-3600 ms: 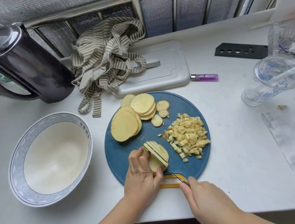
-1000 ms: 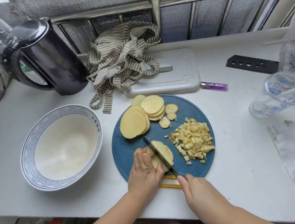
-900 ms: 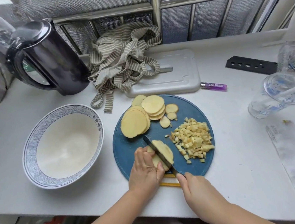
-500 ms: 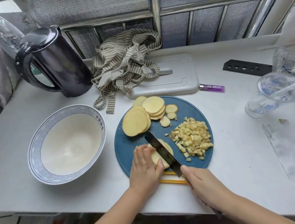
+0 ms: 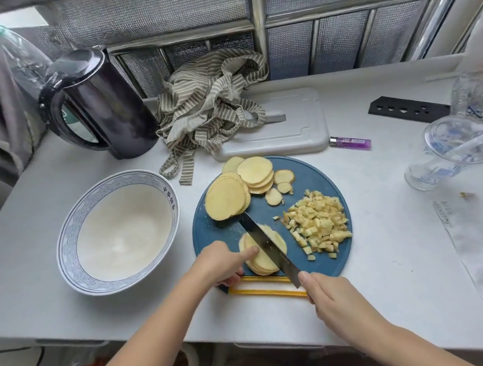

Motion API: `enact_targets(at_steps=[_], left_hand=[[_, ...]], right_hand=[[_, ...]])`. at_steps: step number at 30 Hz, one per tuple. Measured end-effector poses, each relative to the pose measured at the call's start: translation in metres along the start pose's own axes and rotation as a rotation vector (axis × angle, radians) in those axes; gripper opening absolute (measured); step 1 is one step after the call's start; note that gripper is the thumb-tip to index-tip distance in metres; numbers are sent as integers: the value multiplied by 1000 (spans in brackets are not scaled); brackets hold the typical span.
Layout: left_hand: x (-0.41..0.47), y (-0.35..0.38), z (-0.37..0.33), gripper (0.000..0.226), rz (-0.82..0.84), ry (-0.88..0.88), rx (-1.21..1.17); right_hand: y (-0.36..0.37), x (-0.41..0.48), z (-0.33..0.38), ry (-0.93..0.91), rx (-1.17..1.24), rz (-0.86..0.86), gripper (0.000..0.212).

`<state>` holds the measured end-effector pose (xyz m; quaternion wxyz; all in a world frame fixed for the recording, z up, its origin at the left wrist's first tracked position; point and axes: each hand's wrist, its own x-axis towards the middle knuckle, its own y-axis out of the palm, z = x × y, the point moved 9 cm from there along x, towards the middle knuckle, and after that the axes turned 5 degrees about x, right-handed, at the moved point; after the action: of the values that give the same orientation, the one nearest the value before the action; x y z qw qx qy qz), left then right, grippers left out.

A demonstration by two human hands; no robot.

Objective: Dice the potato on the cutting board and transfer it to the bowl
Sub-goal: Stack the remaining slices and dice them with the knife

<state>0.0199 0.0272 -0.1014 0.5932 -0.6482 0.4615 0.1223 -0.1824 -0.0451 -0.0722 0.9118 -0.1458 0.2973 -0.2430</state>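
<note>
On the near part of the cutting board [image 5: 309,171], a short stack of potato slices [image 5: 254,260], pressed down by the left hand [image 5: 223,264] with a finger laid straight over its left side, not curled round it. Across that stack, slanting from the board's middle toward its near edge, the knife [image 5: 268,246], gripped at the handle by the right hand [image 5: 330,296] just off the board's near-right rim. On the board's far-left part, more uncut slices [image 5: 227,198] in leaning piles. On its right part, the diced heap [image 5: 318,222]. Left of the board, near it on the desk [image 5: 393,240], the bowl [image 5: 68,243] with no potato in it.

Judged roughly half done: dicing in hand, transfer not begun. Probably firm and crisp rather than soft, light, and wet with starch, so apt to slide slice over slice under the blade. Best pinned from above, close behind the cut line, fingertips clear of the edge. For the move to the bowl, better scooped on the flat of the blade or swept off the tilted board than pinched up cube by cube.
</note>
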Motion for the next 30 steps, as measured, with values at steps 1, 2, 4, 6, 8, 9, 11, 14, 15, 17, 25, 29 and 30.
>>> enact_targets(at_steps=[1, 2, 4, 6, 8, 9, 11, 14, 15, 17, 25, 29, 30], left_hand=[[1, 7, -1, 60, 101, -7, -53], [1, 11, -2, 59, 176, -12, -104], [2, 14, -5, 52, 262, -16, -177], [2, 14, -9, 44, 316, -18, -208], [1, 14, -10, 41, 360, -32, -220], [0, 14, -11, 40, 375, -36, -221], [0, 14, -11, 39, 393, -41, -222], [0, 14, -13, 37, 402, -33, -225], [0, 13, -14, 36, 402, -24, -226], [1, 13, -16, 34, 398, -3, -234], [5, 16, -13, 35, 393, 17, -295], [5, 17, -16, 35, 426, 22, -290], [5, 17, -16, 35, 430, 22, -290]], right_hand=[[0, 0, 1, -2, -15, -3, 50], [1, 0, 1, -4, -31, -6, 50], [0, 0, 3, -9, -55, -7, 49], [0, 0, 4, -13, -58, -5, 47], [0, 0, 5, -14, -62, 3, 47], [0, 0, 5, -14, -63, 6, 47], [2, 0, 4, -12, -63, 12, 47], [5, 2, 0, -4, -88, 15, 47], [5, 2, 0, -7, -111, 12, 47], [7, 2, 1, -21, -166, 6, 47], [10, 3, 8, 7, -233, 19, 46], [14, 1, 12, 17, -295, 38, 42], [15, 2, 13, 24, -297, 40, 41]])
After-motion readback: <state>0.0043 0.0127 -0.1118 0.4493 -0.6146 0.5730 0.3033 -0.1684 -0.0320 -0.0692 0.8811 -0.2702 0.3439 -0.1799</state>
